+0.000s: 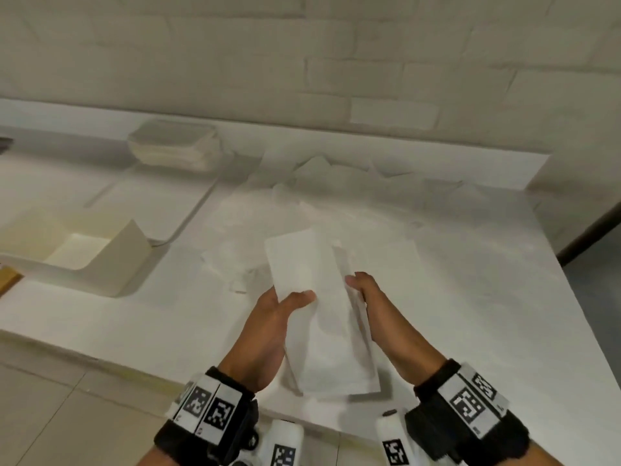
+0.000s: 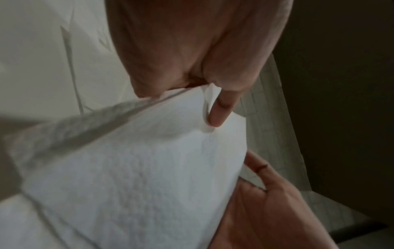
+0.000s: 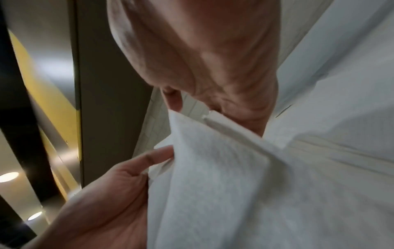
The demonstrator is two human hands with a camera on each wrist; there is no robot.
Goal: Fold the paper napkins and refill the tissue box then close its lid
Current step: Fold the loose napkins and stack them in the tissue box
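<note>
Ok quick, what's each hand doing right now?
Left hand: holding the left edge of the folded white paper napkin, thumb on top.
Right hand: gripping the same napkin's right edge.

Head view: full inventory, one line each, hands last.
folded napkin: 1, white, held above the table between both hands
loose napkins: pile, count unclear, white, on the table past the hands
tissue box: 1, cream, open, table left
lid: 1, white, flat behind the box
stacked containers: count unclear, pale, against the wall
table: 1, white
left hand: grips napkin's left edge
right hand: grips napkin's right edge
</note>
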